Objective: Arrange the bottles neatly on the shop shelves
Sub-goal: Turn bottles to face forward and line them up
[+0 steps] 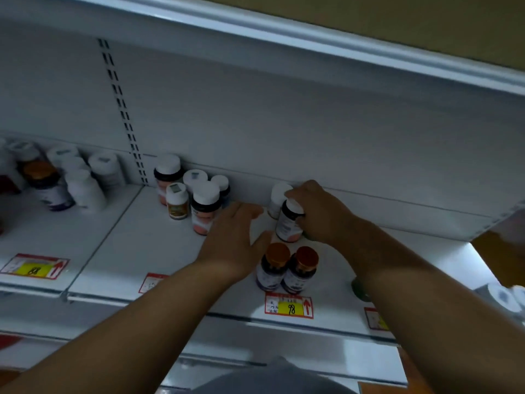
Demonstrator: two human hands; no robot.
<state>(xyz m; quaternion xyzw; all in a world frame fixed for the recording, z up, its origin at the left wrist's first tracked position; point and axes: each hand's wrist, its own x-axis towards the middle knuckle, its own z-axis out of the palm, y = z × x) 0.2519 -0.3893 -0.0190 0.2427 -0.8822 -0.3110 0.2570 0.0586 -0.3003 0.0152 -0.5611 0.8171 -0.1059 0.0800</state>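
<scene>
On the white shelf (136,245) my right hand (318,211) grips a dark bottle with a white cap (288,223), standing upright. A white bottle (277,194) stands just behind it by the back wall. My left hand (235,237) lies flat and open on the shelf between that bottle and a cluster of white-capped bottles (196,194) to the left. Two dark bottles with orange and red caps (287,268) stand near the front edge, below both hands.
Another group of bottles (65,177) stands on the neighbouring shelf section at far left. Red and yellow price tags (289,307) line the shelf's front edge. The upper shelf (312,38) overhangs. Paper rolls (508,300) show at the lower right.
</scene>
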